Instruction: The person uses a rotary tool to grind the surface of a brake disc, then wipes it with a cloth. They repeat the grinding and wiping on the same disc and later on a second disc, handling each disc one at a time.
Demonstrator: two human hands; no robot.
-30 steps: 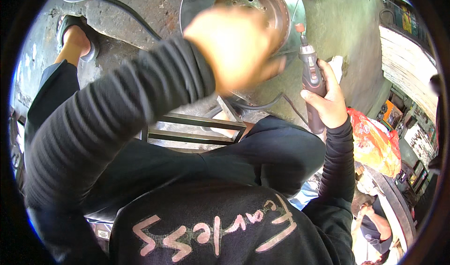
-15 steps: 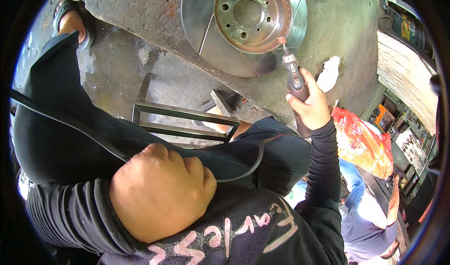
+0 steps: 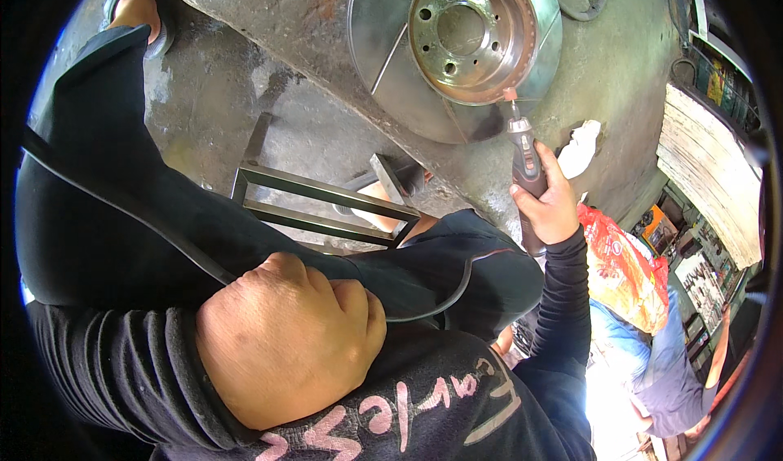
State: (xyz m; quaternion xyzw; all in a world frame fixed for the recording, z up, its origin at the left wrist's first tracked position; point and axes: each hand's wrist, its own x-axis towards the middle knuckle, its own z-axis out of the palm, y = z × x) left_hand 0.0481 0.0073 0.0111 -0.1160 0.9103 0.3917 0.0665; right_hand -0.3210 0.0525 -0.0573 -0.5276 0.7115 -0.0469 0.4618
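Shirt (image 3: 432,441), cut off below, bears pink lettering (image 3: 401,416), upside down and cropped. The left hand (image 3: 294,343), closed round a cord (image 3: 139,208), hides a stretch of it; the right hand (image 3: 556,210) grips a tool (image 3: 526,163). Its tip (image 3: 510,94) is at the disc (image 3: 383,45), contact unclear. The disc, cropped at top, lies on the counter (image 3: 620,78).

Two bare hands: one right hand (image 3: 555,207) gripping one dark-grey cylindrical rotary tool (image 3: 527,158), one left hand (image 3: 287,343) closed around one black cable (image 3: 163,232). Beyond the right grip, one round silver metal disc (image 3: 471,64); right of it, one crumpled white cloth (image 3: 580,148) and one red-orange plastic bag (image 3: 624,269).
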